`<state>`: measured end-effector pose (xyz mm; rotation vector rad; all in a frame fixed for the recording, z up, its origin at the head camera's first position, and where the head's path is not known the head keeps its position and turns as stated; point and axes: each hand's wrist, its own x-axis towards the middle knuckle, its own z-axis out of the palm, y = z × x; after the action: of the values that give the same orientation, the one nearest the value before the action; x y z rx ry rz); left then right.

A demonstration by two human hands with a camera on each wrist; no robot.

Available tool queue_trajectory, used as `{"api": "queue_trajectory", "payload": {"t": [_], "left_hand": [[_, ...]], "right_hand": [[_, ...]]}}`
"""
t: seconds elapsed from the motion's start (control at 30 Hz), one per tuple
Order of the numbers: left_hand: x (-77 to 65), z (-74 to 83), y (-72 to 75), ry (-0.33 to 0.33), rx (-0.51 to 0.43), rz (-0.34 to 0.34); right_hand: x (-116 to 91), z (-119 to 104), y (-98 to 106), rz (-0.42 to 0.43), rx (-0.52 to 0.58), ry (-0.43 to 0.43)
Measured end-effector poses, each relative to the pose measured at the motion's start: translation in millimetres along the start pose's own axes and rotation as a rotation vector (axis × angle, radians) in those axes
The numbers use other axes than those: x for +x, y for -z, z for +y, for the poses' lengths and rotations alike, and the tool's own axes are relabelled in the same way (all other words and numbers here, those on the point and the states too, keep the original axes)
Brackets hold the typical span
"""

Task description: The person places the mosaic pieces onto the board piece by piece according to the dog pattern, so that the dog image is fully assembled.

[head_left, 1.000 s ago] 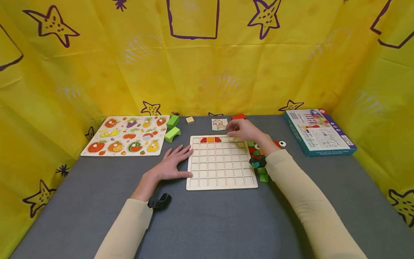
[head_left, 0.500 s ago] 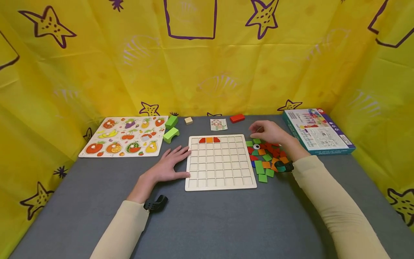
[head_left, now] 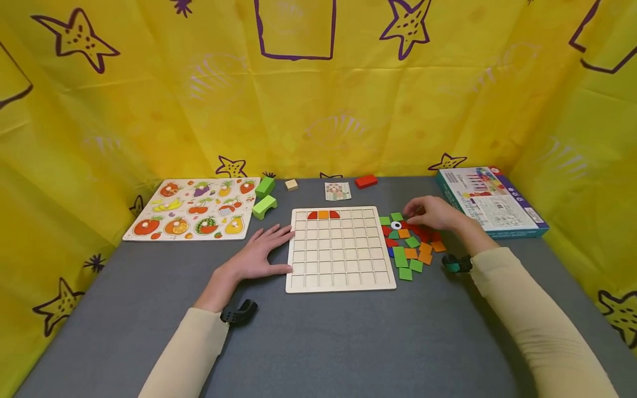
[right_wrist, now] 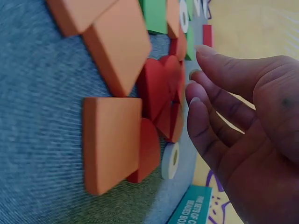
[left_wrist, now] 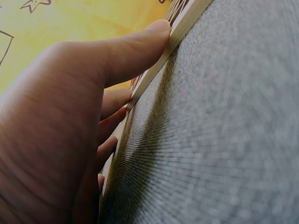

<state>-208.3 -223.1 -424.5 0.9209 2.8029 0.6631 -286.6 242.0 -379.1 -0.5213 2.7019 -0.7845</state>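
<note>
A pale wooden grid board (head_left: 338, 260) lies in the middle of the table in the head view. In its top row sit an orange square tile (head_left: 323, 214) and two red curved tiles, one on each side. My left hand (head_left: 259, 256) rests at the board's left edge, fingers spread, thumb against the rim (left_wrist: 187, 25). Over the far side of a pile of loose tiles hovers my right hand (head_left: 433, 213), fingers bent and nothing between them in the right wrist view. Below it are red tiles (right_wrist: 154, 88), orange squares (right_wrist: 112, 144) and a white ring-like piece (right_wrist: 171, 161).
Behind the board are a small pattern card (head_left: 338, 191) and a red block (head_left: 366, 181). A fruit puzzle board (head_left: 191, 213), green blocks (head_left: 265, 206) and a small beige block (head_left: 291, 184) stand at left. A teal-sided box (head_left: 492, 202) lies at right, with yellow cloth behind.
My right hand has moved right, from above the board's top right corner to the loose tiles, uncovering the pile. My left hand stays at the board's edge.
</note>
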Motion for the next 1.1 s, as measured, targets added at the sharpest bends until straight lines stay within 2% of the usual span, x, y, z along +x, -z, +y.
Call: {"api": "queue_trajectory", "payload": {"t": [0.3, 0.83, 1.1], "left_hand": [[2.0, -0.8, -1.9, -0.009, -0.008, -0.002], [1.3, -1.1, -2.1, 0.013, -0.016, -0.012], [1.4, -1.8, -2.2, 0.016, -0.018, -0.019]], "right_hand": [[-2, 6, 1, -0.027, -0.062, 0.016], [-5, 8, 6, -0.102, -0.046, 0.004], [-3, 1, 11, -0.040, -0.029, 0.065]]}}
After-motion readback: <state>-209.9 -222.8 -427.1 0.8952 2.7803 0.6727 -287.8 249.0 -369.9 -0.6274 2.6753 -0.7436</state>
